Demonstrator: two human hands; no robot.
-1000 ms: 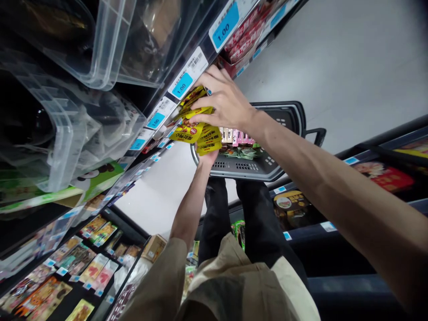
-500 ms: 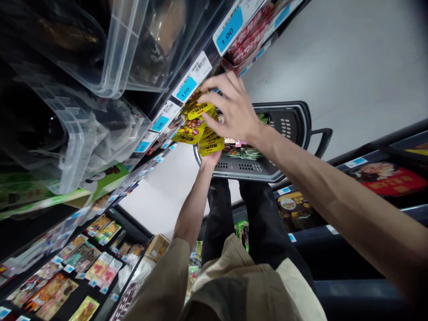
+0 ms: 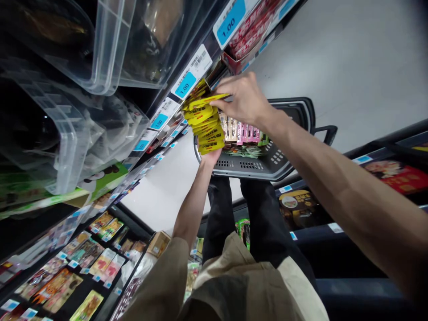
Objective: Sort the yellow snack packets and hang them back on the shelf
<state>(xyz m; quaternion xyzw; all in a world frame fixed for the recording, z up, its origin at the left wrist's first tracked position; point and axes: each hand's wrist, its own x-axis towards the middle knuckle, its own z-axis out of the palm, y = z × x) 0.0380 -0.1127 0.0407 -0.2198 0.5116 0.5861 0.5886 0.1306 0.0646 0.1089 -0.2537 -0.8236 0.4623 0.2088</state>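
Observation:
A fanned row of yellow snack packets (image 3: 211, 139) rests in my left hand (image 3: 211, 158), which is beneath it and mostly hidden by it. The row runs up to the shelf edge. At its upper end, my right hand (image 3: 246, 99) pinches one yellow snack packet (image 3: 204, 102) between thumb and fingers. That packet is seen nearly edge-on, above the others. Below both hands is a dark shopping basket (image 3: 230, 173). Inside it lie pink packets (image 3: 248, 133), beige packets beside them, and green packets (image 3: 245, 152) along the near side.
A shelf edge with blue price tags (image 3: 185, 85) slants along the left of my hands. Clear plastic bins (image 3: 110, 58) stick out above it. A box of red packets (image 3: 245, 47) sits farther along. Another shelf (image 3: 314, 232) stands at right, and packaged snacks (image 3: 87, 254) fill the lower left.
My right hand has gone from spread fingers over the yellow packets to pinching one. The packets now lie in a neater row. My left hand has stayed nearly in place.

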